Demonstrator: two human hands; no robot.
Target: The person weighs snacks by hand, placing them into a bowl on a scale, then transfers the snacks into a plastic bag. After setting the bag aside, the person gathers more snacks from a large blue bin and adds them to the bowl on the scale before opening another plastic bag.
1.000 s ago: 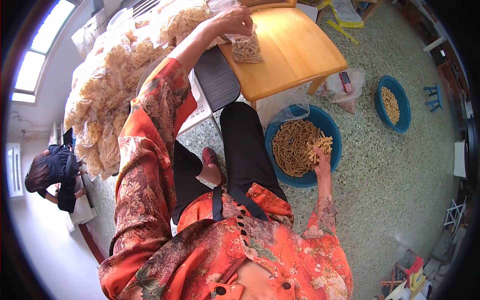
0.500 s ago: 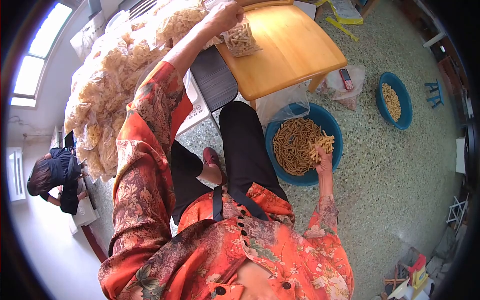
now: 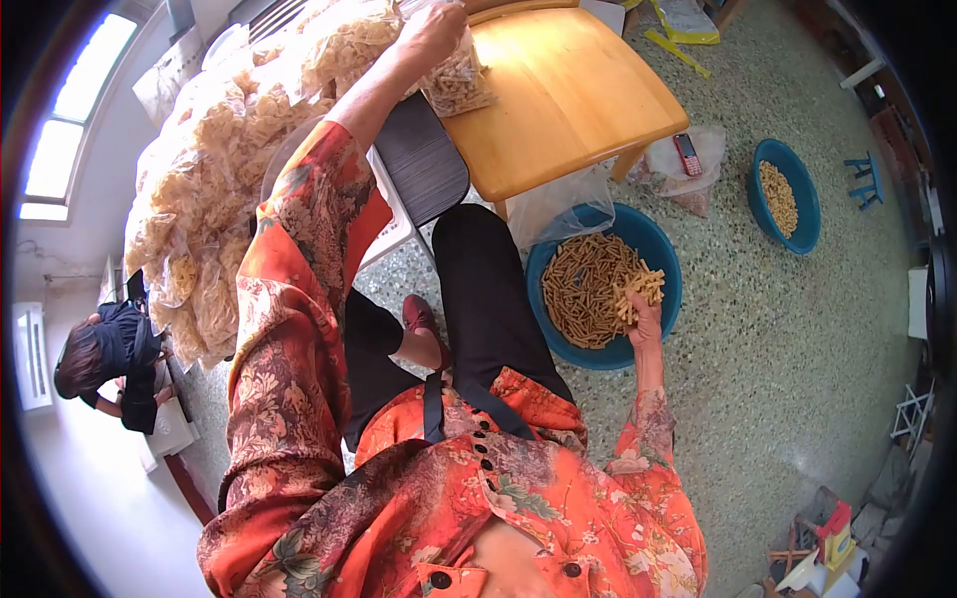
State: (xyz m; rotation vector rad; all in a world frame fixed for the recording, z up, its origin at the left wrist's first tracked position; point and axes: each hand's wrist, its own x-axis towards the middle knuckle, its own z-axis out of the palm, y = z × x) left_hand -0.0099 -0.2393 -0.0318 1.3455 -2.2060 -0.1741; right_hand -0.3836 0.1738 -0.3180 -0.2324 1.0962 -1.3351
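Observation:
My left hand is closed on the top of a clear plastic bag filled with short snack sticks. The bag hangs over the left edge of a wooden chair seat. At the right, my right hand is over the rim of a large blue tub, its fingers closed round a bunch of pale snack sticks. Browner sticks fill the tub's bottom. A loose clear plastic sheet or bag drapes over the tub's far edge.
Many filled clear bags are heaped at the left, beside a dark stool top. A phone lies on another bag. A second blue tub and a small blue stool stand right. Another person bends at far left.
My left hand has shifted slightly left with the bag, off the middle of the seat toward its edge. My right hand keeps its hold on the sticks in the tub.

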